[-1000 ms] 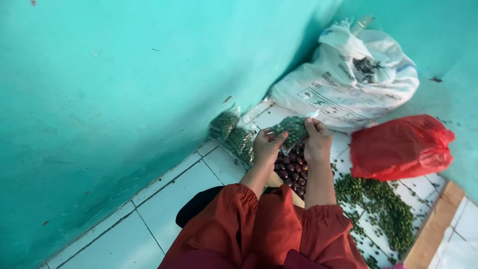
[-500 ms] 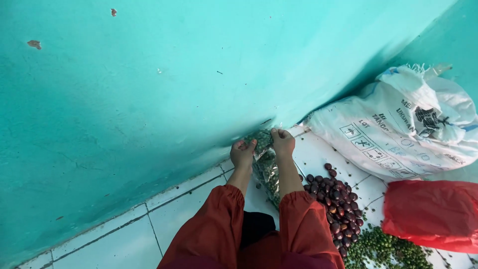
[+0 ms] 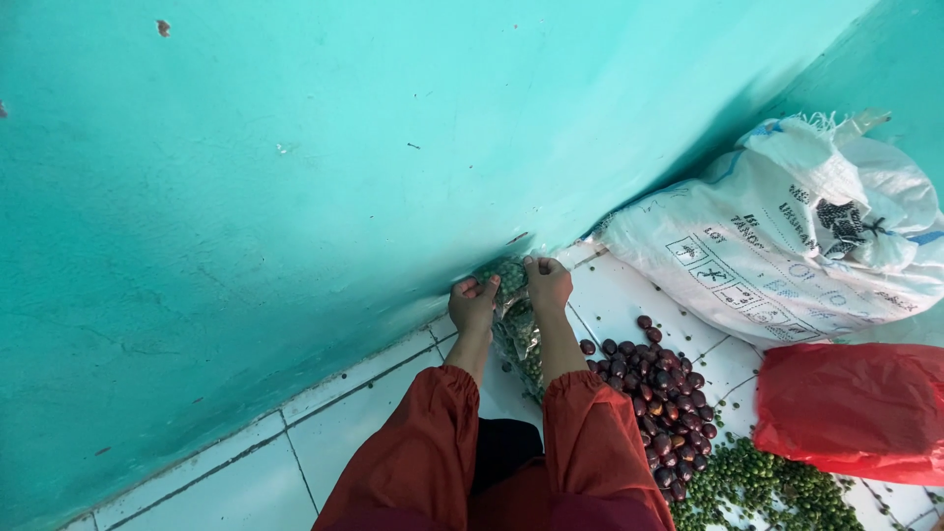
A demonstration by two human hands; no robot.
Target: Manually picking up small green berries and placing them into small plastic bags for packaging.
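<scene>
A clear plastic bag [image 3: 518, 324] packed with small green fruits lies on the white tiled floor [image 3: 344, 423], pressed up against the base of the turquoise wall [image 3: 295, 167]. Both hands are on its upper end. The left hand [image 3: 474, 303] grips the bag's top from the left side, fingers curled closed around the plastic. The right hand [image 3: 548, 282] pinches the same end from the right, fingers likewise closed on the plastic, so the 2 hands sit just beside each other with the bag's neck between them. The lower part of the bag runs down between the 2 forearms, which are covered in rust-red sleeves [image 3: 590, 442]. To the right of the bag, a heap of dark red and maroon fruits [image 3: 664, 393] is spread on the tiles, close to the right forearm. Below that heap, a spread of loose green fruits [image 3: 757, 487] reaches toward the bottom edge. A red plastic bag [image 3: 855, 408] lies next to both heaps. Behind it, a large white woven sack [image 3: 787, 246] with dark printing leans into the corner.
</scene>
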